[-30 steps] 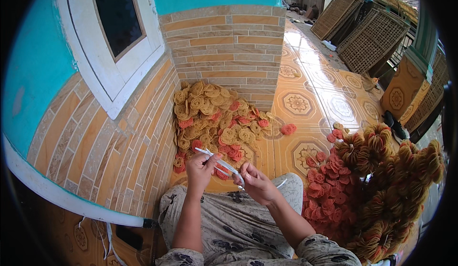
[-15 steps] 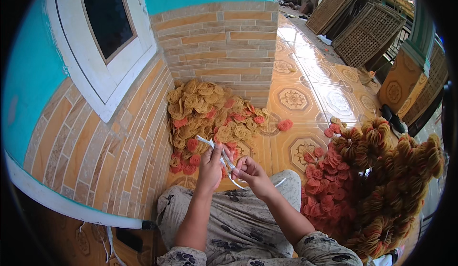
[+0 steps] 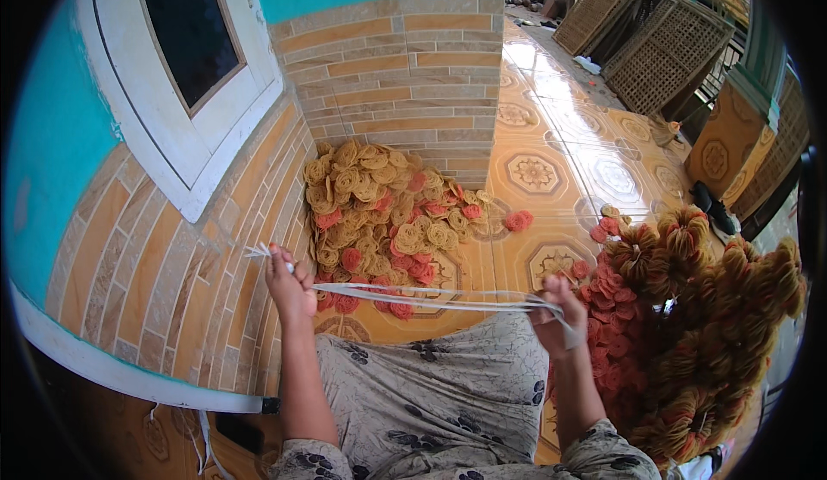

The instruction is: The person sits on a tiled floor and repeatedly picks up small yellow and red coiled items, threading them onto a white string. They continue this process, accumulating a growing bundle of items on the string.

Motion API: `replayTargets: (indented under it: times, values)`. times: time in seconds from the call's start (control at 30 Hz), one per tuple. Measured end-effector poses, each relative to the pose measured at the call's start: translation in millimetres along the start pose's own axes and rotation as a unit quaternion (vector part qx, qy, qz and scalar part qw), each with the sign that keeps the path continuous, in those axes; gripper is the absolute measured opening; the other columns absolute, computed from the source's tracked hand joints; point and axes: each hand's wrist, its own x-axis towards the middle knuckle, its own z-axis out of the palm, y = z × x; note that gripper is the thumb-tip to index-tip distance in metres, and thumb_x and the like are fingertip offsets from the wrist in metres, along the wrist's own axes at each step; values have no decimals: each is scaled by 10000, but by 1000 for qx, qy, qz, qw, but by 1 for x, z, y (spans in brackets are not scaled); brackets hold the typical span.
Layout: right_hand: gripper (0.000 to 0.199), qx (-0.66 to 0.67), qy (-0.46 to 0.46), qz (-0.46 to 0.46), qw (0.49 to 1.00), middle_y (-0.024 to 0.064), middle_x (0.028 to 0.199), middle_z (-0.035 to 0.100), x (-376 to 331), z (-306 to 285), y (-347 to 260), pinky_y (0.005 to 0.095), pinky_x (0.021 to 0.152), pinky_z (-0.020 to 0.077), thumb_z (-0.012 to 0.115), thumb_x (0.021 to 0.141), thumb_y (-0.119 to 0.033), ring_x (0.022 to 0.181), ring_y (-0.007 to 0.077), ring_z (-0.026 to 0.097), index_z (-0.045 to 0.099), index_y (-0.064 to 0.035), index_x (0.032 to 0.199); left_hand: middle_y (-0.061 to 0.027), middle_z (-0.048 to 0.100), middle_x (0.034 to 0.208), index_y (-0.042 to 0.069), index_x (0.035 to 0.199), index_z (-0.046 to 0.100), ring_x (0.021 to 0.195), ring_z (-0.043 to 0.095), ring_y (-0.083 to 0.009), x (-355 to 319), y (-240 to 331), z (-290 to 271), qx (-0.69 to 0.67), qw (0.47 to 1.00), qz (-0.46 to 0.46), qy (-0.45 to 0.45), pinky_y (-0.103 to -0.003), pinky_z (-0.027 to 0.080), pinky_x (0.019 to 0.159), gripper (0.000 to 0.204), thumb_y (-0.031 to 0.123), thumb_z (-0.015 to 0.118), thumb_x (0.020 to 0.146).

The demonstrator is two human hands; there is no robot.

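Several thin white strips (image 3: 422, 300), which look like plastic, are stretched almost level across my lap. My left hand (image 3: 291, 285) is closed around their left end, with the short tips sticking out beyond the fingers near the brick-patterned wall. On the other side, my right hand (image 3: 560, 316) is closed on the strips, and a loop of them bends down beside the palm. Behind the strips lies a pile of round, lacy, coiled discs (image 3: 366, 183), tan and coral. More coral discs (image 3: 607, 316) lie just right of my right hand.
Large bunches of strung tan and coral discs (image 3: 715, 334) stand at the right. A stray coral disc (image 3: 518, 221) lies on the tiled floor (image 3: 534, 174). Woven racks (image 3: 668, 54) lean at the back right. A dark phone (image 3: 239, 433) and loose white strips (image 3: 207, 445) lie lower left.
My hands were close together over my lap and have moved widely apart, left hand to the left and right hand to the right. The strips are now pulled out between them.
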Motion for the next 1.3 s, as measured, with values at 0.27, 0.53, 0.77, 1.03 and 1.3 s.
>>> replayTargets:
  times: [0.27, 0.53, 0.77, 1.03, 1.3]
  values:
    - [267, -156, 240, -359, 888, -19, 743, 475, -107, -67, -157, 293, 717, 416, 466, 999, -336, 682, 114, 463, 543, -80, 1008, 50, 357, 689, 137, 812, 422, 448, 270, -28, 5, 14, -18, 113, 990, -69, -48, -201, 167, 367, 301, 372, 474, 992]
    - [566, -522, -103, -127, 837, 156, 1327, 485, -18, 34, 2, 378, 1100, 277, 621, 903, -302, 1277, 237, 422, 420, -6, 1342, 50, 295, 589, 96, 814, 455, 460, 265, -43, -111, -21, 135, 21, 878, -190, -439, -204, 204, 409, 331, 374, 464, 993]
    - [277, -475, -105, -15, 874, -86, 642, 399, 43, 54, -36, 208, 472, 300, 442, 1012, -286, 543, 33, 335, 604, -91, 898, -116, 547, 1114, 32, 1330, 432, 1049, 555, -180, -86, 3, 125, 154, 901, 95, -394, -301, 491, 863, 492, 371, 497, 978]
    - [299, -869, 279, -22, 407, 224, 909, 669, 107, -80, -187, 452, 767, 504, 480, 902, -236, 872, 358, 656, 667, -4, 933, -13, 582, 1083, 54, 1185, 549, 936, 555, -80, -40, -51, -8, 256, 940, -100, -202, -223, 457, 796, 273, 239, 519, 987]
    - [240, -884, 325, 185, 281, 179, 1049, 673, 43, -196, -153, 428, 821, 526, 554, 856, -184, 974, 345, 654, 691, -39, 988, 12, 596, 966, 47, 1127, 576, 826, 562, -69, -34, -121, -51, 317, 906, -213, -184, -225, 455, 704, 244, 239, 515, 990]
